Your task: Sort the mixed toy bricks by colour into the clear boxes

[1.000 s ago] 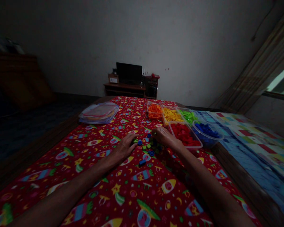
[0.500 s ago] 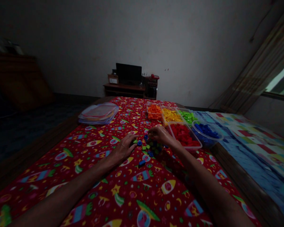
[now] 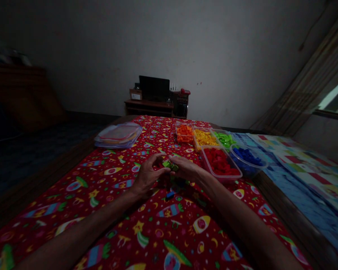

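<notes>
My left hand (image 3: 148,173) and my right hand (image 3: 186,168) meet over the middle of the red patterned cloth. Between their fingertips are small green toy building bricks (image 3: 167,164), partly covered by the fingers. The left thumb and fingers close on them from the left, and the right fingers reach over from the other side. A loose blue brick (image 3: 169,195) lies on the cloth just below the hands. More dark pieces lie in the shadow under my right hand, too dim to make out.
To the right stand clear tubs of orange bricks (image 3: 185,134), yellow bricks (image 3: 206,138), green bricks (image 3: 224,140), red bricks (image 3: 219,161) and blue bricks (image 3: 246,155). Stacked plastic lids (image 3: 118,135) lie at the left. A bed (image 3: 293,168) adjoins the right side.
Both hands have come together; green bricks are now between their fingertips. The left hand moved toward the right one. The blue brick in front stays where it was.
</notes>
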Motion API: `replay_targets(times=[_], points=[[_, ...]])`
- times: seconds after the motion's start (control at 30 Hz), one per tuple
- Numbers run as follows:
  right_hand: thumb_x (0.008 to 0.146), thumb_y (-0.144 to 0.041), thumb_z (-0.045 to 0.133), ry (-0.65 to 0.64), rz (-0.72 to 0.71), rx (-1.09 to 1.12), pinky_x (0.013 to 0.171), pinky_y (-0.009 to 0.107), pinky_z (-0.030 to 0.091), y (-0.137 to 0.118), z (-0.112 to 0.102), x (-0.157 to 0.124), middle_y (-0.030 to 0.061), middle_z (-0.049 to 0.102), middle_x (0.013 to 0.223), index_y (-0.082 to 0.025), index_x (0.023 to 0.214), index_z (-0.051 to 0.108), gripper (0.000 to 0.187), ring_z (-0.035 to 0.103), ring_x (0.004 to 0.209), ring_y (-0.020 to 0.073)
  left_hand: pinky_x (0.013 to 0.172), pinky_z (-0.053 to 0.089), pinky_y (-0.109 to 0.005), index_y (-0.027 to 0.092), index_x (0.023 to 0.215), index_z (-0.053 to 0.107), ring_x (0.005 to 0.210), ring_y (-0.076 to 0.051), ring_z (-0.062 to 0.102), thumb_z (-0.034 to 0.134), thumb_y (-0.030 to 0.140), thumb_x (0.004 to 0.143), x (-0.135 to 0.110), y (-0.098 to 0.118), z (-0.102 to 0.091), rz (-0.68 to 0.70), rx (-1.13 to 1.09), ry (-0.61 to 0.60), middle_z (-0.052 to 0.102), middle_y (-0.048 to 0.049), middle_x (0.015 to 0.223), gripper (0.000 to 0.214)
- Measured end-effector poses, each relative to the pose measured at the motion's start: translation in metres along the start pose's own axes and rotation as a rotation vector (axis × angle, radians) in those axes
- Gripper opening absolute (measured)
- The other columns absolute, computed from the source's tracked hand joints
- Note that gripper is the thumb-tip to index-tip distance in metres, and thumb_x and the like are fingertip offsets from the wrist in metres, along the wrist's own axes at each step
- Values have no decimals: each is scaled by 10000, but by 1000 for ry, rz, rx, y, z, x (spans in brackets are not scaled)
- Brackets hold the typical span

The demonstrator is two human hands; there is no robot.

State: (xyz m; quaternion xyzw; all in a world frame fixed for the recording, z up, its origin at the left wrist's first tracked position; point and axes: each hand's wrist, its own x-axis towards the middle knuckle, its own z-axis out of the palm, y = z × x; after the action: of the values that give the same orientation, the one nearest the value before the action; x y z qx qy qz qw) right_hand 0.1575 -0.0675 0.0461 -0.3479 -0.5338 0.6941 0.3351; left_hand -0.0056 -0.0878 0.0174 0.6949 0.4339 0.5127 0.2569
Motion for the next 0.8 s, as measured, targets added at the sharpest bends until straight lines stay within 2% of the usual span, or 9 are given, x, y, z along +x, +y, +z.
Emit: replay_targets(times=[0.13,0.27,0.33,0.43,0.53,0.67,0.8], points=[[614,-424,781,-26,53,46,543,185,379,5,4,0,-34,563,614,-157,662,634,308,473,568,65,796,505,-324,214,1082,593,879,-187,615,611,292,717,-1,4,-5,30,175,-8,661,-26,992,374],[605,-289,752,70,61,22,599,202,407,4,3,0,-37,569,621,-164,637,629,178,499,603,77,790,513,-322,227,1093,584,874,-187,615,616,321,733,-2,3,-3,55,195,-34,654,-24,1008,373],[592,-248,730,107,11,39,637,209,426,-1,0,-2,-40,566,638,-163,617,614,145,508,632,78,789,519,-334,226,1122,568,867,-191,618,618,377,753,-4,0,-1,50,190,-27,646,-28,1009,402],[595,-250,715,159,-124,13,649,203,427,-20,-15,-8,-40,565,651,-160,626,609,142,504,641,71,776,527,-350,204,1173,534,889,-204,626,523,434,828,-5,-4,2,-2,166,-3,634,-60,1045,415],[619,-272,716,268,-227,-125,626,202,424,-52,-50,-18,-31,577,657,-156,677,626,159,506,629,70,774,528,-361,182,1191,518,901,-214,634,427,430,878,-6,-9,1,-67,163,4,640,-87,1053,410],[576,-220,768,456,-216,-298,648,238,472,-96,-121,-33,-6,592,634,-134,671,635,185,542,618,87,769,524,-370,178,1212,508,828,-211,647,412,401,878,-5,-15,-1,-102,186,-31,668,-74,952,413],[564,-181,792,621,-196,-355,653,254,505,-121,-183,-44,10,585,598,-128,600,623,181,552,606,99,743,520,-367,176,1186,542,755,-216,646,412,385,861,-4,-14,-1,-109,225,-69,677,-50,821,408]])
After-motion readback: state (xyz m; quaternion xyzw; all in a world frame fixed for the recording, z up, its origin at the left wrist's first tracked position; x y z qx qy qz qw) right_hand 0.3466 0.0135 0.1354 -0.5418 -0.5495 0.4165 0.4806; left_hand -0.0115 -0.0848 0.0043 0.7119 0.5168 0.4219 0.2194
